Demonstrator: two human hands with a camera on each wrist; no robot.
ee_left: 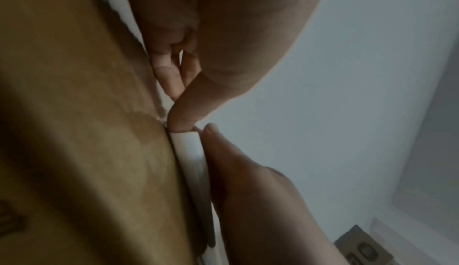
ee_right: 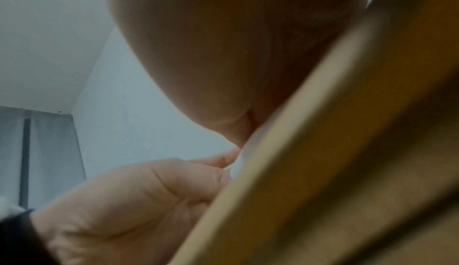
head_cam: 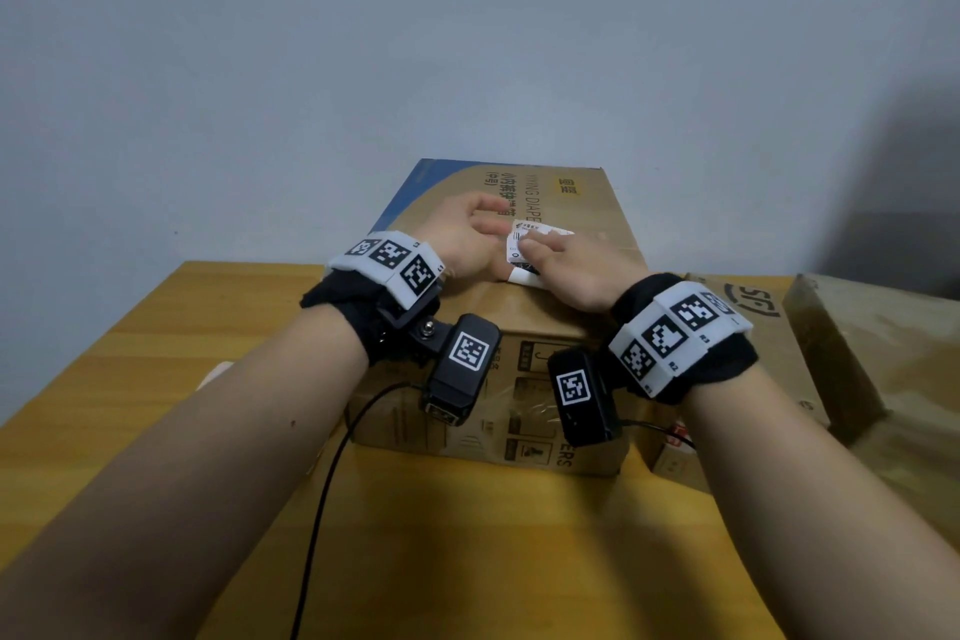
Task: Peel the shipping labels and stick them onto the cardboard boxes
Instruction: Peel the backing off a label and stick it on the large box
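A large cardboard box with a blue corner and printed text stands on the wooden table. A white shipping label lies on its top, its near end curling up white. My left hand has its fingers curled, with the thumb tip and a fingertip pinching the label's left edge. My right hand lies over the label with straight fingers pressing it down. In the left wrist view the label shows as a white strip between the box and the right hand.
A second cardboard box with a round logo stands right of the large one. Crumpled brown packaging lies at the far right. A black cable trails from the left wrist camera across the table. A plain wall rises behind.
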